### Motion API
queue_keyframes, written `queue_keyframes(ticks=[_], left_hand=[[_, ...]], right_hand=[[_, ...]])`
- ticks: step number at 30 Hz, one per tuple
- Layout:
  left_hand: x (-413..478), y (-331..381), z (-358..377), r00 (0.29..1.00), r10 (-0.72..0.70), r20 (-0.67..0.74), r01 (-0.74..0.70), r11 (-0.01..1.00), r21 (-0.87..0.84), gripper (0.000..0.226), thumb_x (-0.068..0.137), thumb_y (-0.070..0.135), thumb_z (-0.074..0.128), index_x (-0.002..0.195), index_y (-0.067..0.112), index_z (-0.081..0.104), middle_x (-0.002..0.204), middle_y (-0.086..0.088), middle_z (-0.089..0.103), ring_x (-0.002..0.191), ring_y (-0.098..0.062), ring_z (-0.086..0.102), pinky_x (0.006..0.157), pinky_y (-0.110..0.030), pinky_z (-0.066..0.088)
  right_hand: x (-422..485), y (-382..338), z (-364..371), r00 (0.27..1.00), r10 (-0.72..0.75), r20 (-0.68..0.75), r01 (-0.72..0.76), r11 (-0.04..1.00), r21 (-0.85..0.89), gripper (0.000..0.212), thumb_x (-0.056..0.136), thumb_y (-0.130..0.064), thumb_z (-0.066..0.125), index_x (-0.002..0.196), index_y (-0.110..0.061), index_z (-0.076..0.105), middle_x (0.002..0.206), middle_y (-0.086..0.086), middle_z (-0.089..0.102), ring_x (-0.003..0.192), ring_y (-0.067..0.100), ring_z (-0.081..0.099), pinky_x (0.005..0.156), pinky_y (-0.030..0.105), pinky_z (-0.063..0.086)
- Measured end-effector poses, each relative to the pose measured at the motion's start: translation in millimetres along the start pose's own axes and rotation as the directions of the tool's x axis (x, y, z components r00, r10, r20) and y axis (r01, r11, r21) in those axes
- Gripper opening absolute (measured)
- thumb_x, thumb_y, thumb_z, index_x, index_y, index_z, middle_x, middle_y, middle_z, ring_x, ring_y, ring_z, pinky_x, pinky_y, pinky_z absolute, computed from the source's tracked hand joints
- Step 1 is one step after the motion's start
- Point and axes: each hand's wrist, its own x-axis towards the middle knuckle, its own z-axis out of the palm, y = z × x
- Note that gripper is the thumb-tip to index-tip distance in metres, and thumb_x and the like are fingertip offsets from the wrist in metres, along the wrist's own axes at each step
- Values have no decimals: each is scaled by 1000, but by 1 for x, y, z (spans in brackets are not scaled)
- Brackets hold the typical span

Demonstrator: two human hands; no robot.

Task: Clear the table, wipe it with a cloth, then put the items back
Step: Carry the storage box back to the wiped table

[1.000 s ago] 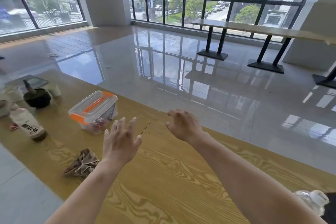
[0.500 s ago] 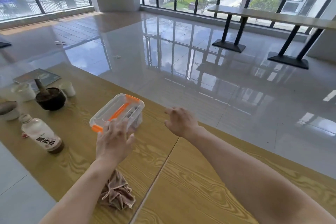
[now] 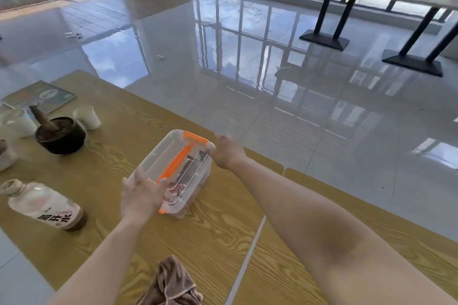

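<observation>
Clear lidded storage box [image 3: 177, 171] with orange handle is being gripped at both ends: left hand [image 3: 141, 194] near, right hand [image 3: 226, 152] far, on wooden worktop [image 3: 218, 233].

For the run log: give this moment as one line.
stage: clearing | left hand: on box near end | right hand: far end | cloth: untouched

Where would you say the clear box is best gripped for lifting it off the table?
By its two short ends, one hand from each side: the clear box is long, and the left hand and right hand sit there already. Its orange handle lies flat.
</observation>
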Motion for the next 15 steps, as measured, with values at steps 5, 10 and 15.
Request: queue_keyframes(ticks=[5,10,15], left_hand=[[11,-10,3,998,-58,-26,55,993,-104,72,89,40,63,150,18,32,138,-18,46,118,-35,47,88,-43,42],[12,-8,1,992,-112,-52,99,975,-198,64,82,39,74,139,24,48,125,-16,54,94,-29,53,88,-44,48],[12,-2,-4,993,-73,-88,54,976,-209,66,78,39,79,137,25,51,121,-14,56,93,-28,58,88,-45,52]], right_hand=[[23,-4,22,997,24,76,-29,997,68,40,101,-33,55,133,-10,49,130,11,59,109,29,61,81,37,51],[29,-5,34,999,40,37,-43,996,83,29,100,-26,58,122,-8,56,117,9,59,94,25,63,70,32,50],[28,0,29,992,127,-7,-123,973,194,8,93,-15,63,98,-9,63,94,9,67,80,23,66,57,29,49]])
